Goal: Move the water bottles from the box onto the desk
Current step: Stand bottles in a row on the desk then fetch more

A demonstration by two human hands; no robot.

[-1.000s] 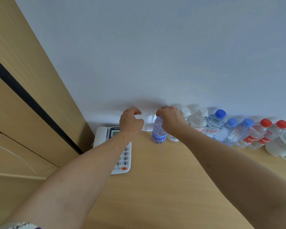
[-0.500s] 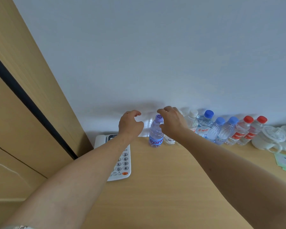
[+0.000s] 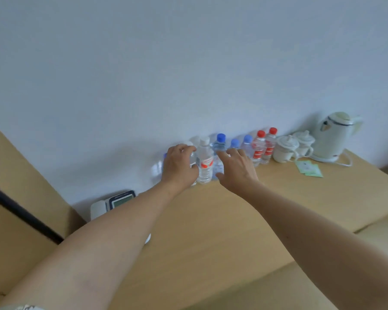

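A row of water bottles stands on the wooden desk against the white wall, with white, blue and red caps. My left hand curls its fingers and thumb round a clear white-capped bottle, mostly hidden behind the hand. Just right of it stands a white-capped bottle with a red label. My right hand hovers with spread fingers in front of a blue-capped bottle, holding nothing. A blurred clear bottle stands left of my left hand. Two red-capped bottles end the row. No box is in view.
A white desk phone lies near the desk's left end, partly under my left forearm. White lidded cups, a pale kettle and green packets sit at the right. A wooden cabinet rises on the left.
The view has swung right. My left hand moved right to a white-capped bottle; my right hand left the blue-labelled bottle, shifted right along the row and spread its fingers.
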